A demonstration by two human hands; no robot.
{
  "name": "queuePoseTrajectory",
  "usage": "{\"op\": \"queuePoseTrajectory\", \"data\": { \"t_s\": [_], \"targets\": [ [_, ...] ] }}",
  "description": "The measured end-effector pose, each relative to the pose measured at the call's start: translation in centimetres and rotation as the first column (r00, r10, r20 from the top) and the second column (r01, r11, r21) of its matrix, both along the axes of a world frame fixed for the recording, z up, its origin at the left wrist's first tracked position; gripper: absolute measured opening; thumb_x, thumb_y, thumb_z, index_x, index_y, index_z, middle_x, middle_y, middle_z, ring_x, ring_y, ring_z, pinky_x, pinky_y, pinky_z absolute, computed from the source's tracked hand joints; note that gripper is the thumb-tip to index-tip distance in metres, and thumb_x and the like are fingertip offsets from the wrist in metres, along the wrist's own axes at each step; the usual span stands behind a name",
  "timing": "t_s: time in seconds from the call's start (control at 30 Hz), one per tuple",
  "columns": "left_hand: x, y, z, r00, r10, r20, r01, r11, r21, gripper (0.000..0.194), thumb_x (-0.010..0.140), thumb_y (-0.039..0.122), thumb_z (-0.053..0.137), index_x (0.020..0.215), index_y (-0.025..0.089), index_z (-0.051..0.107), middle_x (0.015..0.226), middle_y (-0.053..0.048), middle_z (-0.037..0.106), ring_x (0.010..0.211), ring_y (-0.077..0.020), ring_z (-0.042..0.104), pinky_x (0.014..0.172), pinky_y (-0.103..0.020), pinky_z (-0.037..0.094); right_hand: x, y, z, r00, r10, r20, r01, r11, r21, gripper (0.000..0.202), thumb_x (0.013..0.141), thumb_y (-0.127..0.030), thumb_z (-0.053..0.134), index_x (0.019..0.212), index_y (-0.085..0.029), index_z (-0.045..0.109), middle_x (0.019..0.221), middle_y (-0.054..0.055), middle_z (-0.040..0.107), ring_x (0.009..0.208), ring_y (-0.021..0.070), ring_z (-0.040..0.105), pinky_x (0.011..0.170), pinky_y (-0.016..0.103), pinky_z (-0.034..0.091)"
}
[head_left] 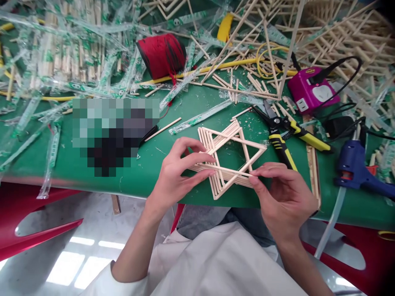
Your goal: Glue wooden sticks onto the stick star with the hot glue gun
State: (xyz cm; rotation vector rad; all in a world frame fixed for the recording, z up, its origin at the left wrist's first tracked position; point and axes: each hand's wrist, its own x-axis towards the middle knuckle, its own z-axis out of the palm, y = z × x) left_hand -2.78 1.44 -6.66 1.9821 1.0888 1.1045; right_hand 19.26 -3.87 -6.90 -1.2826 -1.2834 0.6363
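A six-pointed star of stacked pale wooden sticks (254,158) rests on the green table near its front edge. My left hand (177,166) pinches one end of a wooden stick (230,169) lying along the star's near side. At the other end, thumb and fingertips of my right hand (282,189) close on the same stick. Whether it touches the layers beneath all along, I cannot tell. Beyond my right hand lie yellow-and-black cutting pliers (279,137), jaws pointing away. One loose stick (163,129) sits left of the star, beside a blurred-out dark object (120,135).
A blue glue gun (354,164) stands at the right, near a purple power socket (311,90). Red cord on a spool (162,55) lies at the back. Plastic-wrapped chopsticks (68,53) crowd the left. Stick lattices (348,57) rise at the far right. Red chairs (40,218) flank the table.
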Motion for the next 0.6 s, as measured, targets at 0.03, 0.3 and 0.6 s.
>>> {"op": "queuePoseTrajectory", "data": {
  "t_s": [0.03, 0.3, 0.6],
  "targets": [
    [0.10, 0.07, -0.06, 1.000, -0.002, 0.004, 0.002, 1.000, -0.002, 0.012, 0.087, 0.023, 0.078, 0.098, 0.023, 0.075, 0.106, -0.007, 0.063, 0.099, -0.0181, 0.063, 0.077, -0.030, 0.052, -0.08, -0.01, -0.03, 1.000, 0.015, -0.002, -0.015, 1.000, -0.013, 0.028, 0.077, -0.001, 0.076, 0.094, -0.023, 0.070, 0.081, 0.001, 0.068, 0.081, 0.0208, 0.066, 0.073, 0.040, 0.055],
    [0.11, 0.49, -0.25, 1.000, 0.010, 0.022, -0.010, 1.000, -0.021, 0.004, 0.088, 0.021, 0.076, 0.092, 0.023, 0.076, 0.105, -0.007, 0.064, 0.098, -0.0178, 0.063, 0.075, -0.031, 0.051, -0.01, 0.00, 0.16, 0.994, 0.027, 0.107, -0.029, 0.999, 0.020, 0.027, 0.079, -0.006, 0.074, 0.099, -0.024, 0.069, 0.084, 0.003, 0.071, 0.082, 0.0230, 0.067, 0.072, 0.043, 0.056],
    [0.06, 0.56, -0.22, 0.999, 0.006, 0.039, -0.005, 0.999, -0.046, 0.006, 0.088, 0.022, 0.077, 0.093, 0.024, 0.076, 0.103, -0.006, 0.064, 0.095, -0.0167, 0.063, 0.075, -0.029, 0.052, -0.02, -0.26, 0.25, 0.992, 0.013, 0.124, -0.015, 1.000, 0.014, 0.029, 0.079, -0.006, 0.074, 0.100, -0.025, 0.069, 0.084, 0.003, 0.069, 0.083, 0.0238, 0.067, 0.071, 0.044, 0.057]
  ]
}}
